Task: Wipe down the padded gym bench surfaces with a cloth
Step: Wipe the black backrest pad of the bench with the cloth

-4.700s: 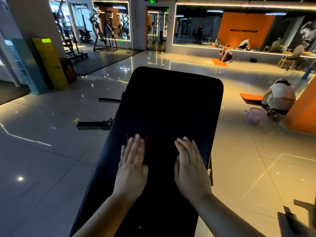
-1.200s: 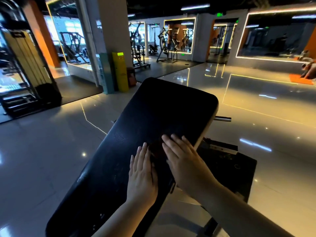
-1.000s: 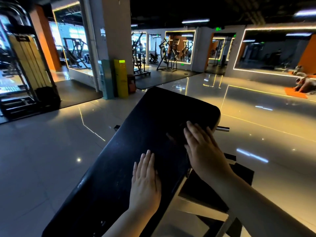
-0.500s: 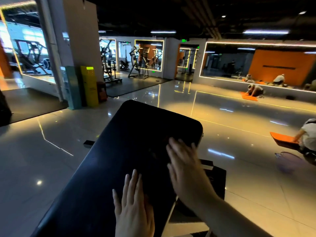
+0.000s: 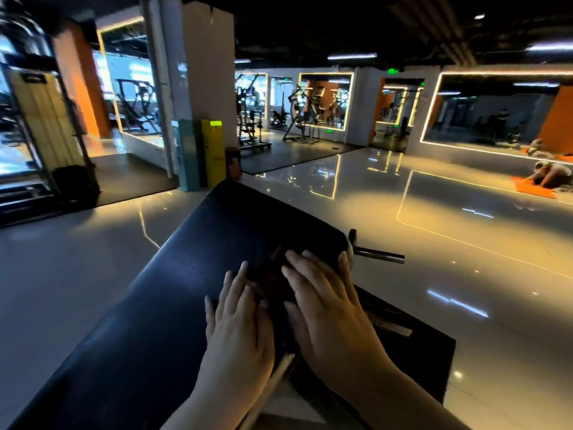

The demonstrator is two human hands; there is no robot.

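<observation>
A long black padded bench back [image 5: 198,287] slopes up and away from me across the middle of the head view. A dark reddish cloth [image 5: 269,274] lies on its right side, mostly covered by my hands. My left hand [image 5: 238,321] lies flat on the pad with straight fingers touching the cloth's near edge. My right hand [image 5: 322,302] presses flat on the cloth near the pad's right edge, fingers spread, the outermost reaching the upper right corner.
A metal peg [image 5: 378,255] sticks out right of the pad's top corner, and a black base plate [image 5: 421,352] lies on the floor below. Glossy floor surrounds the bench. Teal and yellow boxes [image 5: 214,156] stand by a pillar; a person kneels on an orange mat [image 5: 533,187] far right.
Both hands have slid up the pad toward its right top corner and drawn together over the cloth. My view has swung left.
</observation>
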